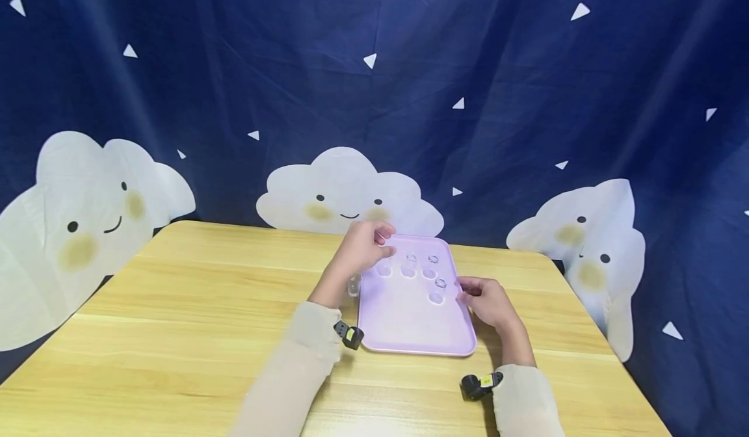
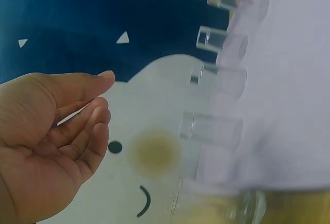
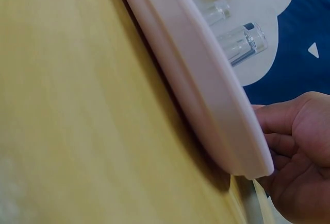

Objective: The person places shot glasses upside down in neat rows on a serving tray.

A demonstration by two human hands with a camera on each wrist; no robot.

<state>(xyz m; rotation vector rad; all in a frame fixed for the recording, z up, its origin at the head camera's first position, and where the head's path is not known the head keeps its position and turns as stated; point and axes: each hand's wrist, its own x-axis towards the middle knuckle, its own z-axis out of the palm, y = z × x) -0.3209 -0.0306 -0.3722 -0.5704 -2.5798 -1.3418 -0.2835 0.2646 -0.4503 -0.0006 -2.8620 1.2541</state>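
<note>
On the wooden table lies a lilac tray (image 1: 409,330) with several small clear glasses on it, among them a nearer glass (image 1: 436,292) toward the right. My left hand (image 1: 359,248) is over the tray's far left corner, beside a clear glass (image 1: 384,270). In the left wrist view, the left hand (image 2: 56,136) has loosely bent fingers and nothing between them. Another clear glass (image 1: 354,286) stands off the tray, by its left edge. At the tray's right edge, my right hand (image 1: 488,300) holds the rim; some of its fingertips are hidden behind the rim (image 3: 227,110).
The wooden table (image 1: 193,333) extends to both sides of the tray. A dark blue curtain (image 1: 328,66) with white clouds and triangles hangs behind the table's far edge. Small black devices are strapped at both sleeves.
</note>
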